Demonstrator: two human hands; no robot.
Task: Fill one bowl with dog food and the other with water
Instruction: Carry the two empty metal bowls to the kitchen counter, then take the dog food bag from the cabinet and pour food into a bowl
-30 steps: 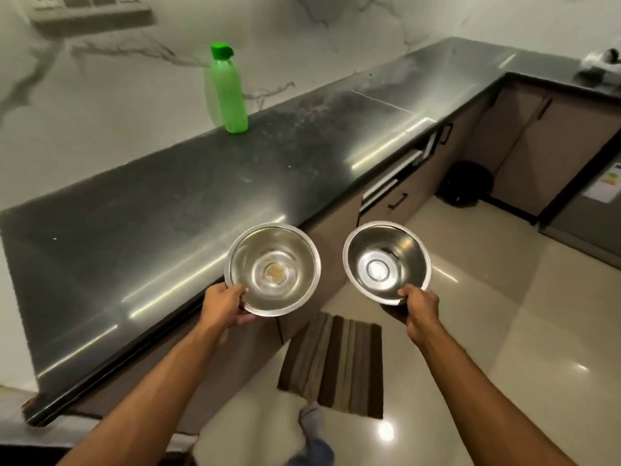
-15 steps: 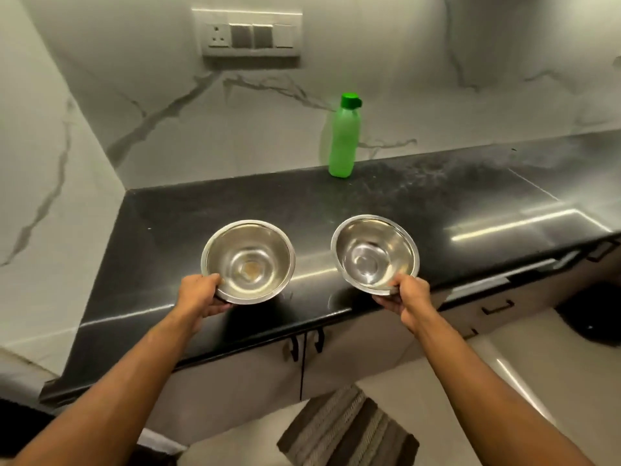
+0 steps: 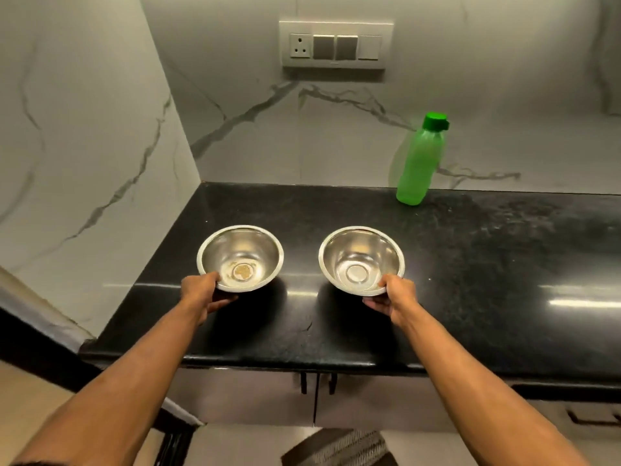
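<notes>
Two steel bowls are held side by side low over the black countertop [image 3: 470,264]. My left hand [image 3: 201,292] grips the near rim of the left bowl [image 3: 240,257], which has a brownish stain in its bottom. My right hand [image 3: 393,295] grips the near rim of the right bowl [image 3: 361,258], which looks bare inside. I cannot tell whether the bowls touch the counter. A green plastic bottle [image 3: 420,163] with a green cap stands upright at the back right against the wall. No dog food is in view.
Marble walls close the counter at the left and back, with a socket and switch panel [image 3: 336,45] above. Cabinet doors with dark handles [image 3: 317,383] sit under the counter. A striped mat [image 3: 339,447] lies on the floor below.
Both hands carried the bowls from over the floor to above the counter's left corner. The view turned left to face the back wall, so the bottle now stands at the right.
</notes>
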